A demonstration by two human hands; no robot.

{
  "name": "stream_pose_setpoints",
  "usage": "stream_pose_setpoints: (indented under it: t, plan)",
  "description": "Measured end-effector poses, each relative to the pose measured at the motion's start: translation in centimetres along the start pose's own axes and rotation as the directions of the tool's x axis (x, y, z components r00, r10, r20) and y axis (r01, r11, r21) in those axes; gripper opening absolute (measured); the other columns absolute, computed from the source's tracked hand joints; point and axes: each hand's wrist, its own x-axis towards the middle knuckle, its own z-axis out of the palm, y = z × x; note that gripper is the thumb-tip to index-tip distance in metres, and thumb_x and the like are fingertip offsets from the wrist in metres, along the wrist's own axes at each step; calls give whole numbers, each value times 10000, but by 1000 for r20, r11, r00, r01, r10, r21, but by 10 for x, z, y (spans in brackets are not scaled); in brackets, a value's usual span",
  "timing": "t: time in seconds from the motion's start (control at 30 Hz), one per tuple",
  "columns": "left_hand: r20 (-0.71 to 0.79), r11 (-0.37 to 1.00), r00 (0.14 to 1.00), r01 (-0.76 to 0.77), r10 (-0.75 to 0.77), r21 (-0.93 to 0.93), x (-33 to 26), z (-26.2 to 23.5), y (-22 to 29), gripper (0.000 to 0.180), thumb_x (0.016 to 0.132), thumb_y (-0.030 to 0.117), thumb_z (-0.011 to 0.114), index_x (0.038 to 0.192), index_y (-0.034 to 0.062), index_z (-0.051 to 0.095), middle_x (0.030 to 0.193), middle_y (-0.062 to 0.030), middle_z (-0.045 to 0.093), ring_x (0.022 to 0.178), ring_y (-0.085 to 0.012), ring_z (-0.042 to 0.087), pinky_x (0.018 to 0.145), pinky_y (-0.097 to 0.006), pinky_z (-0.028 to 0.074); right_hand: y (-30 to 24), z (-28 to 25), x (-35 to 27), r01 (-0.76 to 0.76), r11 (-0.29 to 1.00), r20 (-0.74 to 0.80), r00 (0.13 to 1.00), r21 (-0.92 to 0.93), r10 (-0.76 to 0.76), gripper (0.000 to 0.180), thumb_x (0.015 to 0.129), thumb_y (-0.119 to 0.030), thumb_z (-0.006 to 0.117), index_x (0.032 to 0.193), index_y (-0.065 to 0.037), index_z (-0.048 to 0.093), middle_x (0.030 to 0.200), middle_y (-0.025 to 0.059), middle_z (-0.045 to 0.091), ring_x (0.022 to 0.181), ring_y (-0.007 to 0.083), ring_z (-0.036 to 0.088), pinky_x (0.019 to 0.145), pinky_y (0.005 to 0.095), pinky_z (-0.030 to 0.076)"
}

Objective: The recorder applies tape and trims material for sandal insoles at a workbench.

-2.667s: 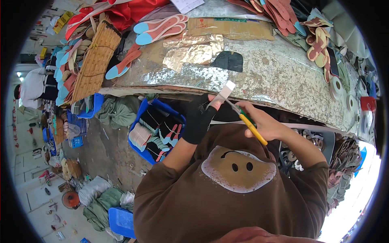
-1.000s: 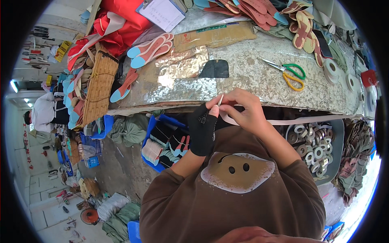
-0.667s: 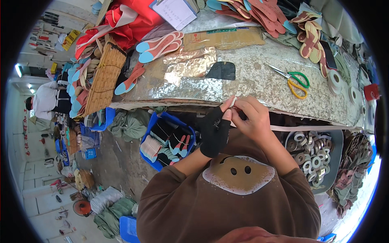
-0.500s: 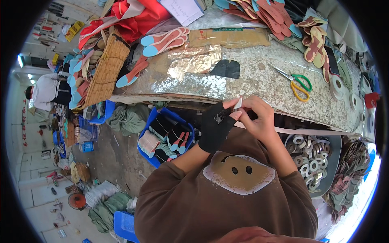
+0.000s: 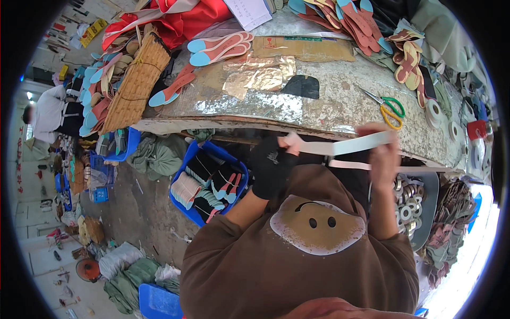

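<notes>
My left hand [image 5: 274, 162], in a black fingerless glove, pinches one end of a pale strip of tape [image 5: 314, 147] in front of the table edge. The strip runs rightward, whitish and bluish, to my bare right hand [image 5: 383, 159], which is smeared by motion but has its fingers closed round the strip's other end. A second stretch of pinkish-white strip [image 5: 348, 165] hangs just below and runs right along the table edge. Scissors [image 5: 387, 108] with one green and one yellow handle lie on the table, just beyond my right hand.
The worn table [image 5: 223, 114] carries insoles [image 5: 220, 49], a flat cardboard piece [image 5: 303, 50], a black patch [image 5: 301, 86] and white tape rolls [image 5: 433, 113]. Below stand a blue basket [image 5: 175, 199] of bundled insoles and a grey tub [image 5: 427, 212] of tape rolls. A person [image 5: 47, 114] is far left.
My hands, close together before over a small folded white piece, have moved apart. The right has swung right and up, drawing the strip out long; the left has shifted slightly left.
</notes>
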Motion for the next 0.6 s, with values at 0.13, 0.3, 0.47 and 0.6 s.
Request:
stream_pose_setpoints:
  t: [0.13,0.3,0.47,0.6]
  plan:
    - [60,840,902,421,-428,-341,-18,-51,-32,97,852,85,642,806,14,593,723,-69,645,627,-119,584,577,-256,460,9,-119,-22,146,900,-530,841,411,105,383,972,-225,453,1155,95,554,1188,210,613,1142,302,582,1044,425,431]
    - [14,669,794,521,-607,-531,-57,-127,-123,172,853,152,598,742,33,540,641,-74,580,557,-159,530,522,-271,418,-25,-342,-92,309,824,-682,721,475,123,307,944,-100,418,1064,133,579,1083,233,637,1063,346,599,1049,467,438]
    - [99,370,596,611,-797,-700,-102,-236,-226,237,835,223,586,673,78,493,593,-50,472,542,-208,477,483,-309,393,-83,-538,-188,562,689,-814,576,458,71,206,868,-7,410,801,173,484,782,243,558,765,359,580,881,509,525]
    - [-21,392,509,636,-860,-665,-144,-304,-286,171,855,186,569,740,95,482,606,-33,452,535,-186,456,468,-290,368,-140,-650,-255,705,693,-978,207,149,-1,204,896,4,432,993,161,518,950,264,594,831,365,590,815,484,539]
